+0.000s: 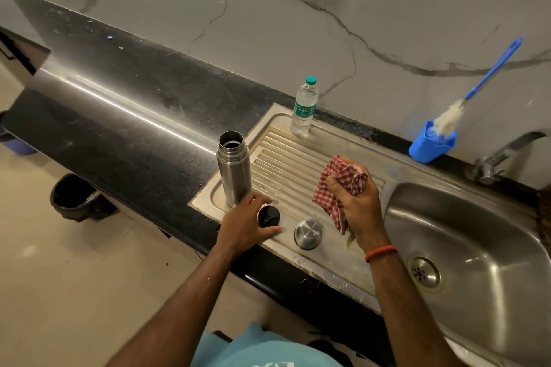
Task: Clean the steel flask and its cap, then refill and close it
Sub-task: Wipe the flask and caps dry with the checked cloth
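The steel flask point(233, 168) stands upright and uncapped at the left end of the ribbed drainboard point(286, 158). Its black inner stopper point(268, 216) rests on the drainboard in front of it. My left hand point(244, 223) lies around the stopper, thumb and fingers on either side, touching it. The steel outer cap point(308, 233) sits upside down to the right of the stopper. My right hand point(356, 202) is above the drainboard, closed on a bunched red checked cloth point(337, 185). A plastic water bottle point(304, 106) with a green lid stands at the drainboard's back edge.
The steel sink basin point(465, 232) with its drain lies to the right, a tap point(504, 155) behind it. A blue holder point(432, 143) with a blue-handled bottle brush point(477, 86) leans at the wall. Black counter point(134, 116) stretches left. A bin point(74, 197) stands on the floor.
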Demonstrator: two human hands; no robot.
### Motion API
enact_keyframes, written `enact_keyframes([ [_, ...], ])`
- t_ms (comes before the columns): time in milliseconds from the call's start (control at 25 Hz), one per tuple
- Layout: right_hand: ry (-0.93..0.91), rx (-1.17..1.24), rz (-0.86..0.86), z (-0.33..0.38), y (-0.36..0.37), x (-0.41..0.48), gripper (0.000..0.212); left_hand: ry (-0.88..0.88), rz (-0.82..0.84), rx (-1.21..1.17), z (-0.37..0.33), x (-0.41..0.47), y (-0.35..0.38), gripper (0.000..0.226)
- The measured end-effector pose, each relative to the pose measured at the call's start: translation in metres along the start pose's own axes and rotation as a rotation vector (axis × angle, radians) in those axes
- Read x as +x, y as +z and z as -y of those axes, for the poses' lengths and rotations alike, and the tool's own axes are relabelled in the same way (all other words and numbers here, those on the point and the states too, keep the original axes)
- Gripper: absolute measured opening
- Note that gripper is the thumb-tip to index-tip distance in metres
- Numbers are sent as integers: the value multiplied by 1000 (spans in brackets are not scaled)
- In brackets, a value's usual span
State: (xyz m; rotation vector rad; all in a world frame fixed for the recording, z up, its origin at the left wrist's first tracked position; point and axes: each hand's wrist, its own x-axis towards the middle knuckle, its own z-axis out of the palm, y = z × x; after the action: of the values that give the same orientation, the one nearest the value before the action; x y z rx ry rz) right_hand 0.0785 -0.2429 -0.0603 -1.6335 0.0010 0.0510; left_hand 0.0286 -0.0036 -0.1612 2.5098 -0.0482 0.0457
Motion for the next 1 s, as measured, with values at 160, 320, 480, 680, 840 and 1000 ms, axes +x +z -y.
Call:
enact_keyframes([
  [160,2,-17,8,0,-3,-1,57,-60,78,22,-3,10,1,66],
  [320,-5,-15,-21,4,-6,-2,61,22,-66,-58,-15,21,-10,61],
  [480,-25,33,-81,13,-7,0,49,93,-167,-401,-53,46,-32,67],
  [680,-91,61,-144,29,-9,-2,36,141,-137,-669,-103,59,-39,55],
  [840,-112,101,-176,36,-22,-6,34,111,-35,-859,-123,57,-37,53],
  [1000,-105,104,-278,43,-42,-13,40,126,63,-931,-144,57,-36,64],
])
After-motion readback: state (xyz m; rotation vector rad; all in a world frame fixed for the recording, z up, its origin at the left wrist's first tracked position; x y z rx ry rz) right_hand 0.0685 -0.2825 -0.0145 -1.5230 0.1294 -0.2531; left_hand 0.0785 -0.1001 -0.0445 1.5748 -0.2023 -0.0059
